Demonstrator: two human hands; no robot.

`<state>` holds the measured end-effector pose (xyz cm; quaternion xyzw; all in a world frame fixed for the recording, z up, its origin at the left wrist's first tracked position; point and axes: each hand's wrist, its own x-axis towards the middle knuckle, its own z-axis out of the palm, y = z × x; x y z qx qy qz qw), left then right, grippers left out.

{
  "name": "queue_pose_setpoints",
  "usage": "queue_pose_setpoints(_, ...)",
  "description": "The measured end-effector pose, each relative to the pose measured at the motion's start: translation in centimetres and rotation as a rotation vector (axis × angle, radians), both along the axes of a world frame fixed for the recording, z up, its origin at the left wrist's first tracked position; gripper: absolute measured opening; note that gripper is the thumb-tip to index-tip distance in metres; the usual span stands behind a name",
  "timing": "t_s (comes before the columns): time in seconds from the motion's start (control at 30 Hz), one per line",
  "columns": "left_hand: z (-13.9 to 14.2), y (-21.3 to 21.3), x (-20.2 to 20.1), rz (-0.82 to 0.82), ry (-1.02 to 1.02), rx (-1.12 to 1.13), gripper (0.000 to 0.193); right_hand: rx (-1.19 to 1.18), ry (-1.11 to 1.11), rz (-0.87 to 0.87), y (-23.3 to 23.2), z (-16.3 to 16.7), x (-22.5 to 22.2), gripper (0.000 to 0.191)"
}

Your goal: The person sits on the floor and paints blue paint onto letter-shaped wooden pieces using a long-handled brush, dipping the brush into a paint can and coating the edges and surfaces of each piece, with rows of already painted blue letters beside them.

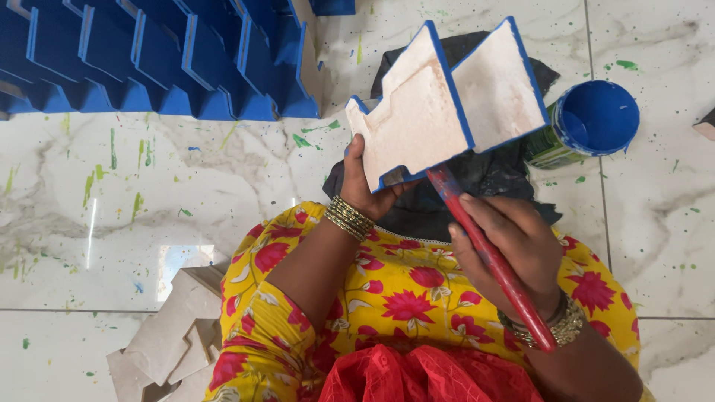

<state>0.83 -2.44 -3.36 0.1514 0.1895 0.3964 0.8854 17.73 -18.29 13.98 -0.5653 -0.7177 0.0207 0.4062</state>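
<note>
Blue-edged board piece (439,104) gripped above left hand (366,182); right hand (506,249) clenches red brush (491,257).

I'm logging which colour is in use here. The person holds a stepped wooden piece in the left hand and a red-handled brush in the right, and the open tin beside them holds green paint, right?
Not quite. The head view shows the open tin holds blue paint, not green. The rest stands: the left hand holds the stepped wooden piece and the right hand holds the red-handled brush.
</note>
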Motion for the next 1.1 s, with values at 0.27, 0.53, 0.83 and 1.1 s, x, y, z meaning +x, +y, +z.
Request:
queue_pose_setpoints(0.27, 1.1, -0.1, -0.2, 0.027, 0.051, -0.003, 0.091, -0.075, 0.034, 0.131, -0.3, 1.4, 0.4, 0.040)
queue_pose_setpoints(0.53, 1.8, 1.0, -0.5, 0.111, 0.025, -0.072, 0.093, -0.156, 0.059, 0.149, -2.3, 4.0, 1.3, 0.034)
queue_pose_setpoints(0.83, 1.8, 1.1, -0.3, 0.121, -0.066, -0.057, 0.091, -0.044, 0.222, 0.046, -3.5, 3.3, 2.8, 0.032)
queue_pose_setpoints(1.1, 1.6, 0.3, 0.1, 0.077, 0.062, -0.069, 0.091, -0.043, 0.167, -0.014, -0.8, 0.9, 0.7, 0.029)
